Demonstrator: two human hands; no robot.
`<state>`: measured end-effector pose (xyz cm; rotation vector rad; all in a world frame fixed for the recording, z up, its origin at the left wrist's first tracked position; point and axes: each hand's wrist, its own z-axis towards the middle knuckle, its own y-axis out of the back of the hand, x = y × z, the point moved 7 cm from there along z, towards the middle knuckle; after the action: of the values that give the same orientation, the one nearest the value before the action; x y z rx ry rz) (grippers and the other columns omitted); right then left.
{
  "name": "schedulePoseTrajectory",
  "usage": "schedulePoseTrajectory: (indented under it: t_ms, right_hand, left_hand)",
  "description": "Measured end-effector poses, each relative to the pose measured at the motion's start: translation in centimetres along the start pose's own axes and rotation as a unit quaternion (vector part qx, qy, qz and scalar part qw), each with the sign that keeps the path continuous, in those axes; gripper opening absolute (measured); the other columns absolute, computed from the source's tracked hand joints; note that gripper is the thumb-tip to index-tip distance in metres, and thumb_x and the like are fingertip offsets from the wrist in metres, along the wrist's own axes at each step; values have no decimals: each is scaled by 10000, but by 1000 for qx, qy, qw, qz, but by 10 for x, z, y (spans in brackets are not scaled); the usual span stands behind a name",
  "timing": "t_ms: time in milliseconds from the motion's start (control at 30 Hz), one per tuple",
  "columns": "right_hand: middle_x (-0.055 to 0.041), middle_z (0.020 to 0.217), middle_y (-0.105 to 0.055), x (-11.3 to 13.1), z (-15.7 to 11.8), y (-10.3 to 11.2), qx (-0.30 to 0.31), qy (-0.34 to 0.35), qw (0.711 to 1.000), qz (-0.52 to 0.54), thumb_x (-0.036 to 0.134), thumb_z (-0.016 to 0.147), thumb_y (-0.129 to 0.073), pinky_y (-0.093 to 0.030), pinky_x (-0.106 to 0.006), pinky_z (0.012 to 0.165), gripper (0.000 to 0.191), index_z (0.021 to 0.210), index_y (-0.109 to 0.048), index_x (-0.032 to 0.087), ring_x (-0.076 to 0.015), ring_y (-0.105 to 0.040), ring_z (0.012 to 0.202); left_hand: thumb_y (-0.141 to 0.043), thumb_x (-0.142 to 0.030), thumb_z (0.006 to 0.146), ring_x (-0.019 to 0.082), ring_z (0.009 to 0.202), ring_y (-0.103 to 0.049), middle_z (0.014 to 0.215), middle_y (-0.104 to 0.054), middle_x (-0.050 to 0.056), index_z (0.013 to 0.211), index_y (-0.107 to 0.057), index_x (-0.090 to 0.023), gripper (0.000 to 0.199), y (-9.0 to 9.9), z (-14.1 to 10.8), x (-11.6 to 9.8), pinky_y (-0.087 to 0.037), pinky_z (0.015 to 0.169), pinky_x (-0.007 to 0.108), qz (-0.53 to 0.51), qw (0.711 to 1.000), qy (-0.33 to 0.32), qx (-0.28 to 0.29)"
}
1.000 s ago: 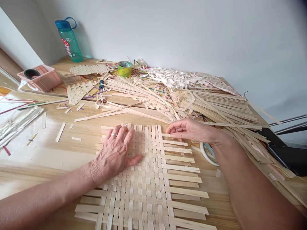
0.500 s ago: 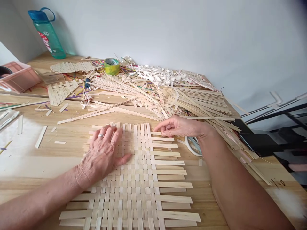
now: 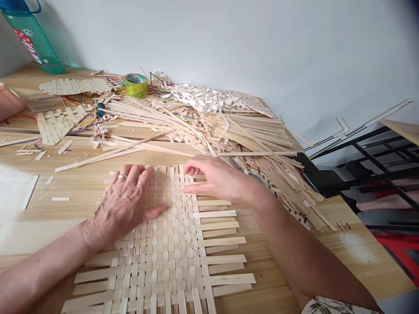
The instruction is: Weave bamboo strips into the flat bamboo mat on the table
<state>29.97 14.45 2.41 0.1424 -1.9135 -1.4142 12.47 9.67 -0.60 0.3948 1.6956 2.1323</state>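
Observation:
A woven mat of pale flat strips (image 3: 163, 248) lies on the wooden table, with loose strip ends sticking out along both sides. My left hand (image 3: 127, 198) rests flat on its upper left part, thumb spread toward the middle, a ring on one finger. At the mat's upper right edge is my right hand (image 3: 212, 181), fingers bent and thumb apart from them, above the strips. No strip shows clearly between its fingers. Part of the right edge strips is hidden under this hand.
Behind the mat lie a heap of loose strips (image 3: 262, 131), a tape roll (image 3: 136, 86) and woven pieces (image 3: 60, 124). A teal bottle (image 3: 36, 41) stands at the back left. Scissors (image 3: 258, 178) lie partly hidden behind my right wrist.
The view has turned to the right, so things appear further left. My right hand has come inward over the mat's edge, and its thumb and fingers have parted from the strip end.

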Motion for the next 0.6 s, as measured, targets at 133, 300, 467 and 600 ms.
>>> schedulePoseTrajectory:
  t_ms: [133,300,467,600]
  right_hand:
    - [-89,1107,-585,18,2,-22,-14,45,995,-86,469,749,-816,-461,-344,825,557,1155,-583,165,-236,-559,1021]
    - [-104,1099,-559,18,3,-31,-21,47,991,-122,490,747,-805,-462,-360,840,566,1122,-564,143,-260,-529,1050]
    - [-103,1079,-564,18,4,-31,-16,44,991,-125,484,734,-816,-453,-357,843,545,1068,-549,145,-263,-515,1036]
    - [-90,1048,-571,16,5,-30,-22,49,992,-116,462,731,-829,-451,-347,813,510,1029,-545,161,-252,-517,1011]
  left_hand:
    - [-651,-580,811,369,1069,-507,1203,-558,169,1330,-457,-169,690,0,2,1,-466,881,500,-13,1000,-20,2]
    - [-615,-558,850,353,1038,-492,1191,-550,169,1271,-501,-128,613,-1,3,0,-447,860,480,15,999,-31,8]
    - [-612,-639,837,325,1009,-488,1154,-551,150,1232,-516,-101,675,0,4,-3,-446,856,450,21,999,-40,7]
    - [-659,-635,805,329,1007,-489,1145,-557,152,1213,-515,-99,689,0,4,-6,-467,851,464,1,999,-41,4]
